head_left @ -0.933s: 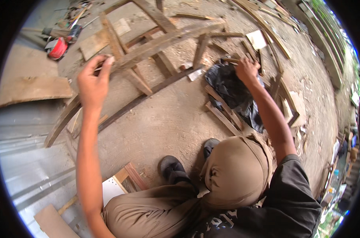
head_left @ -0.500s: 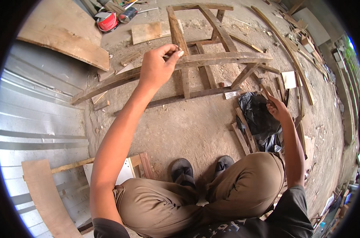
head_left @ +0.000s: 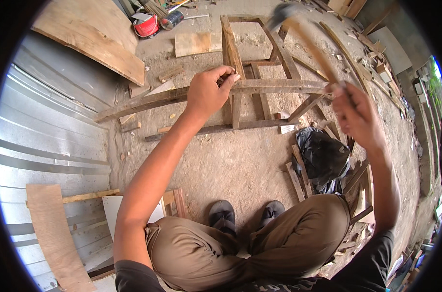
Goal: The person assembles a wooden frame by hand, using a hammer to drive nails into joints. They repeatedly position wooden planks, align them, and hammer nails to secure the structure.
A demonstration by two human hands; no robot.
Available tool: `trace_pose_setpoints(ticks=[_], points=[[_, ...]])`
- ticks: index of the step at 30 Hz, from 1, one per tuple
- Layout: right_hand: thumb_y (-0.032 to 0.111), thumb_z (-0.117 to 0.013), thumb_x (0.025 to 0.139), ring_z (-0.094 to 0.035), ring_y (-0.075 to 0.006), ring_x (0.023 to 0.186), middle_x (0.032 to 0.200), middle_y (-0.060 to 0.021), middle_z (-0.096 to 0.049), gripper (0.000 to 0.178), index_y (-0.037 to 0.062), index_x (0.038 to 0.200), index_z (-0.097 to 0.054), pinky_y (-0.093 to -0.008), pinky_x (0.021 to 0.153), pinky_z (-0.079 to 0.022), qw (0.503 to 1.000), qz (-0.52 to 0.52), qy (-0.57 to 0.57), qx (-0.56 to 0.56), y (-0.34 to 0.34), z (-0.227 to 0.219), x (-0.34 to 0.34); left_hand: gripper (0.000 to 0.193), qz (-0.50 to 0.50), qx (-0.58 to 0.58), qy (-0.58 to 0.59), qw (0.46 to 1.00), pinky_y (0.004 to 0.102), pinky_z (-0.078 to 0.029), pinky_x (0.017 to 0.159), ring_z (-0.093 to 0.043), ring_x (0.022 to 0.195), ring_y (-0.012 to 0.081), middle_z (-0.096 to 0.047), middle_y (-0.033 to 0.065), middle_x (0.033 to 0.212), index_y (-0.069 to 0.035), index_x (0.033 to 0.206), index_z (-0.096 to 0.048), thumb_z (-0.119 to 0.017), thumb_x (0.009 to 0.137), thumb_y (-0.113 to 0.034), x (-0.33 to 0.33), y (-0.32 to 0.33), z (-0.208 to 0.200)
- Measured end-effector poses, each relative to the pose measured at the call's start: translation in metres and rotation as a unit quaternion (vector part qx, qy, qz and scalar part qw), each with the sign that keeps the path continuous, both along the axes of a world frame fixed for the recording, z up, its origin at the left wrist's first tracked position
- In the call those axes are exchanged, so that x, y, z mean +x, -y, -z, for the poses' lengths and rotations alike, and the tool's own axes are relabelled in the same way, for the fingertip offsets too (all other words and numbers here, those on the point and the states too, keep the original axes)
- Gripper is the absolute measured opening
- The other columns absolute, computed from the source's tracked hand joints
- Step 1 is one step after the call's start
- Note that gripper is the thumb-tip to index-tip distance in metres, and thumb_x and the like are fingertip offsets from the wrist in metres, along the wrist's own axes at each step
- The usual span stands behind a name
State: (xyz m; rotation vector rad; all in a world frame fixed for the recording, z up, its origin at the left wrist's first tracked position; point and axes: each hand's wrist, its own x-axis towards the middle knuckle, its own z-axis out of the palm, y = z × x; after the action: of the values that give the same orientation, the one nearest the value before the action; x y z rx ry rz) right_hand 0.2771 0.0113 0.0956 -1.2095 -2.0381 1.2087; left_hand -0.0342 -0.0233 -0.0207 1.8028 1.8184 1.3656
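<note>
A hammer (head_left: pixel 314 47) with a wooden handle and a dark head, blurred by motion, is raised in my right hand (head_left: pixel 355 114), whose fingers wrap round the lower handle. Its head is up over the far end of a wooden frame (head_left: pixel 279 86). My left hand (head_left: pixel 212 91) is closed in a pinch at the joint where an upright bar meets the long near rail. Whatever lies between thumb and fingertips is too small to make out. The frame stands on the floor in front of me, made of several rough wooden bars.
A black plastic bag (head_left: pixel 323 155) lies right of my feet among loose wood strips. A red bucket (head_left: pixel 146 25) and a dark can (head_left: pixel 171 20) stand far left, near a leaning wooden board (head_left: pixel 92 36). Corrugated metal sheet (head_left: pixel 55 141) lines the left side. Scraps litter the right.
My right hand has swung the hammer up from beside the black bag to above the frame. My left hand keeps its pinch at the same joint; the view has shifted slightly.
</note>
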Motion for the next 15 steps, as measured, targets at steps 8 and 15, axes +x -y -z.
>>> trace_pose_setpoints(ticks=[8, 15], points=[[0.029, -0.053, 0.102, -0.045, -0.0091, 0.051, 0.057, -0.0013, -0.046, 0.033, -0.0006, 0.089, -0.059, -0.029, 0.048, -0.037, 0.995, -0.043, 0.074, 0.059, 0.017, -0.014, -0.03, 0.023, 0.003, 0.048, -0.015, 0.999, 0.0259, -0.047, 0.058, -0.059, 0.062, 0.0092, -0.072, 0.0081, 0.082, -0.001, 0.099, -0.072, -0.07, 0.089, -0.021, -0.002, -0.004, 0.008], [0.027, -0.055, 0.101, -0.046, -0.0156, 0.052, 0.058, -0.0085, -0.047, 0.031, -0.0017, 0.088, -0.057, -0.035, 0.051, -0.037, 0.978, -0.079, 0.146, 0.127, 0.016, -0.014, -0.031, 0.025, -0.009, 0.051, -0.023, 0.998, 0.0261, -0.046, 0.058, -0.06, 0.061, 0.0095, -0.072, 0.0079, 0.079, -0.001, 0.099, -0.072, -0.07, 0.089, -0.024, -0.003, -0.002, 0.009]])
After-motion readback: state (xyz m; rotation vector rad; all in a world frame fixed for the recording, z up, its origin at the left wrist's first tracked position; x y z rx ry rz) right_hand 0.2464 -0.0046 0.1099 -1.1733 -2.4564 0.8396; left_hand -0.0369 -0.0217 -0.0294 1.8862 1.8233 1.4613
